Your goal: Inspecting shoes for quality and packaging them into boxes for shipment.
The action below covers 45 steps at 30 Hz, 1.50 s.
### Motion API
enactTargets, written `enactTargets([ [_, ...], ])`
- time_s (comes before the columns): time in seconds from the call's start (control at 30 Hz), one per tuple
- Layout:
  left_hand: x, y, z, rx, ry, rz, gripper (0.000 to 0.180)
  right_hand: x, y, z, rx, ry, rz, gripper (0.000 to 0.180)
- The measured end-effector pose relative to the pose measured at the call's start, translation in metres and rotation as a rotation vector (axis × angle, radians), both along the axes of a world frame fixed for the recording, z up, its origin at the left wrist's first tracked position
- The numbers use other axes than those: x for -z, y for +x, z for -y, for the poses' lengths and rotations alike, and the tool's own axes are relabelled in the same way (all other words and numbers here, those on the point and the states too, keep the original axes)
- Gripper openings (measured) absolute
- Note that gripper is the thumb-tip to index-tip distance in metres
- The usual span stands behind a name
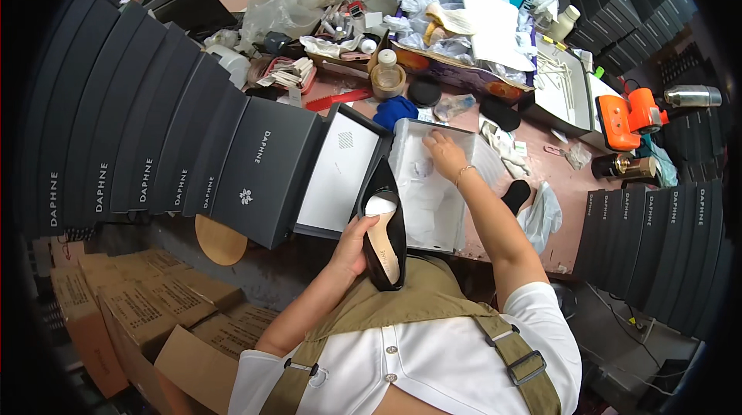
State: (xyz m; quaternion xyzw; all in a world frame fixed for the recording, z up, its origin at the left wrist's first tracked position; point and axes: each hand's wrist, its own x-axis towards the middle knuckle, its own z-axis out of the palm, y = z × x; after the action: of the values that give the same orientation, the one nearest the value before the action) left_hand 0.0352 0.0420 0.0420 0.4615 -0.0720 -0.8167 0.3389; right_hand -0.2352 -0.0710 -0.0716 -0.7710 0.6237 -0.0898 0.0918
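A black pointed-toe shoe (pixel 384 243) with a beige insole and white stuffing at the toe is in my left hand (pixel 353 249). The fingers grip its side, and the toe points away from me. To its right lies an open shoe box (pixel 459 233) lined with white tissue paper (pixel 431 210). My right hand (pixel 445 157) reaches into the far end of this box, fingers apart on the tissue; the undersides of the fingertips are hidden. A dark grey box lid (pixel 340 160) with a white inside rests left of the shoe, partly behind its toe.
Dark shoe boxes (pixel 267 164) stand in rows at left and right. Beyond are a red comb (pixel 338 99), a glass jar (pixel 388 75), blue cloth (pixel 396 112) and a bin of crumpled plastic (pixel 433 36). An orange device (pixel 630 117) sits right; brown cartons (pixel 154 299) are lower left.
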Motion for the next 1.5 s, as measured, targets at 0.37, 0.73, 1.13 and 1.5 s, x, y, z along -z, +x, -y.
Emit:
enactTargets([
  [0.37, -0.011, -0.014, -0.004, -0.064, -0.167, 0.039, 0.042, 0.004, 0.016, 0.007, 0.086, -0.088, -0.229, 0.028],
  [0.73, 0.000, -0.032, -0.014, -0.132, -0.259, 0.030, 0.054, -0.139, 0.109, -0.084, 0.016, 0.031, 0.328, 0.030],
  [1.13, 0.027, -0.010, -0.021, -0.197, -0.128, 0.157, 0.042, -0.086, 0.074, -0.041, -0.403, 0.338, 0.823, 0.097],
  [1.5, 0.013, 0.007, -0.006, -0.277, -0.065, 0.111, 0.051, -0.040, 0.046, -0.038, 0.209, 0.044, 0.604, 0.033],
])
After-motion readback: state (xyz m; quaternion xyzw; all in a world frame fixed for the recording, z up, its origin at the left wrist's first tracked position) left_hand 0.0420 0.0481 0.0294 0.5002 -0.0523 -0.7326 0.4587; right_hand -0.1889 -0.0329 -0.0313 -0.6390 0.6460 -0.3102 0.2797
